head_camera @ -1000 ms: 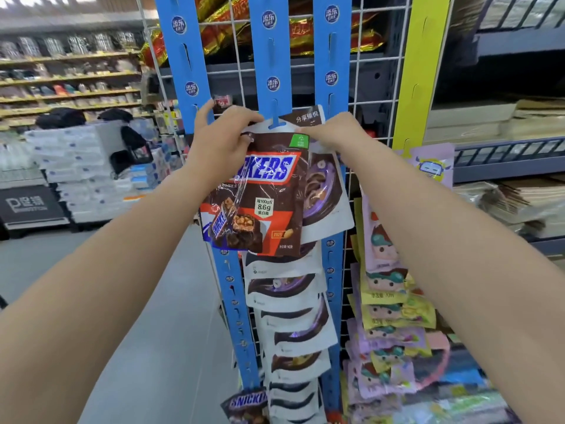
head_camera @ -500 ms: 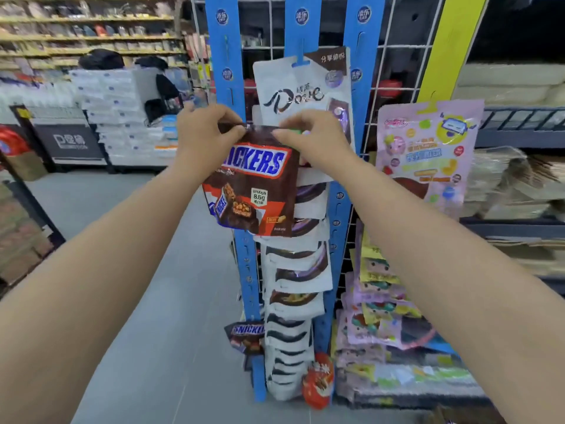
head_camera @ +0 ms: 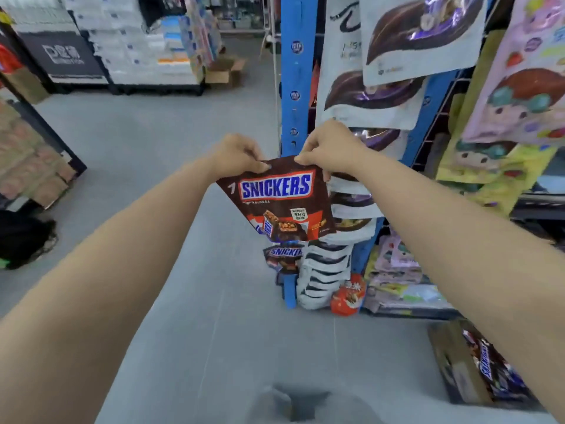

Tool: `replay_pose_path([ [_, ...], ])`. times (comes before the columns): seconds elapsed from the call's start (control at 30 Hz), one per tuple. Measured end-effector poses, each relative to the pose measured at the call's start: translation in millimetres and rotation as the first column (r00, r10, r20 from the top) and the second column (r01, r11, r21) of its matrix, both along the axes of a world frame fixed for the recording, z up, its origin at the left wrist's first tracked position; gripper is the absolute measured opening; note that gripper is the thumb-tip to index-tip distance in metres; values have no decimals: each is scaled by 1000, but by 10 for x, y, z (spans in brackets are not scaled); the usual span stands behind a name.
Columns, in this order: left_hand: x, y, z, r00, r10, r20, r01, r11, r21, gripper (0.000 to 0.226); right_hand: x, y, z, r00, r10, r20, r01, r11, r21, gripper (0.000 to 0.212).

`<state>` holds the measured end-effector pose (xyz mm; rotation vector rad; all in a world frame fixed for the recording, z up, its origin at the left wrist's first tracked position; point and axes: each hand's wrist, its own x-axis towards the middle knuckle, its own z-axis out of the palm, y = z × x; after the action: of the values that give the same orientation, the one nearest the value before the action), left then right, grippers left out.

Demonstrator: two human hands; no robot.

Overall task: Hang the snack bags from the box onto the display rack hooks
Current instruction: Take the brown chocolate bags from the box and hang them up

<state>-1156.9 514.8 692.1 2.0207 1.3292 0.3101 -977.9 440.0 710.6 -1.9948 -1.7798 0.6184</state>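
Fingers [head_camera: 258, 163] of L hand [head_camera: 235, 154] and R hand [head_camera: 331, 146] pinch bag [head_camera: 281, 206] by top corners. I've dropped it from up top to mid strip [head_camera: 295, 87]; not hooked yet, prob. aiming above hung bag [head_camera: 284, 255].

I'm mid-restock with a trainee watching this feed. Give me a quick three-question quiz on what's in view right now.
1. True or false: only the right hand holds the Snickers bag; the left hand is free.
2. Where is the box of spare bags? A) on the floor, lower right B) on a shelf, upper left C) on a cart
3. What brand is the lower bag hanging on the blue strip?
Key: 1 false, both hands pinch its top corners. 2 A. 3 Snickers.
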Motion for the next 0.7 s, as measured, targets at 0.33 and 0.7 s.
replay_pose_path([
  [0.33,-95,309,-1231,984,-150,-97,123,962,-243,18,-195,156,-1504,938,-303,-171,272,945,-182,16],
  [0.7,271,188,-2897,982,115,-153,-152,954,-260,15,-31,69,-3055,799,-528,-286,379,813,-443,18],
])
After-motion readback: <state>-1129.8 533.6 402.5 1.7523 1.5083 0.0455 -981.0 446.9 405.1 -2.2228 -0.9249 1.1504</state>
